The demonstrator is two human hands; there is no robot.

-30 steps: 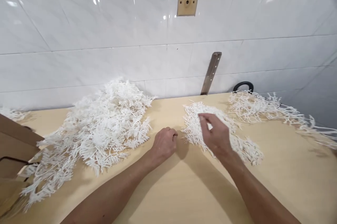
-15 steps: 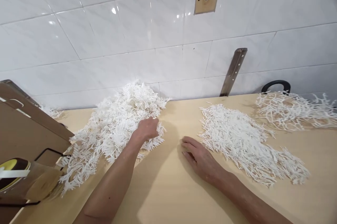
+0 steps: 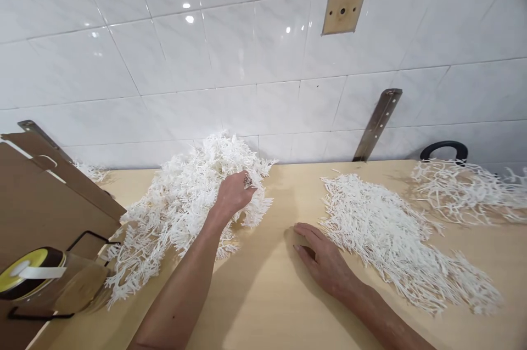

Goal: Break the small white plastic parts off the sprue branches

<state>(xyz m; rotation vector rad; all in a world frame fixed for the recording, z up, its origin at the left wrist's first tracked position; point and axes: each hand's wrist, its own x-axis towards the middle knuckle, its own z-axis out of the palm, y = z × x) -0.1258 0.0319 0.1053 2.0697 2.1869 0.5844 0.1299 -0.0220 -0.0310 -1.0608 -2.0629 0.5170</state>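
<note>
My left hand [image 3: 234,195] reaches into a tall heap of white branched pieces [image 3: 185,191], thin and twig-like, against the wall. Its fingers are curled closed on some of these pieces at the heap's right side, and the fingertips are partly hidden. My right hand [image 3: 325,262] rests on the tabletop with fingers slightly bent and apart, holding nothing. Just right of it lies a flatter pile of thin white sticks [image 3: 382,235], close to the fingers.
A looser tangle of white branching strands [image 3: 469,188] lies at the far right, before a black curved handle [image 3: 443,147]. On the left stand a cardboard box [image 3: 53,191] and a clear jar with a yellow-and-black lid [image 3: 31,273]. A metal bracket [image 3: 376,125] rises along the tiled wall.
My left hand has turned and closed at the heap's right side, where the pieces have shifted. My right hand stays by the flatter pile. The whole view has shifted slightly.
</note>
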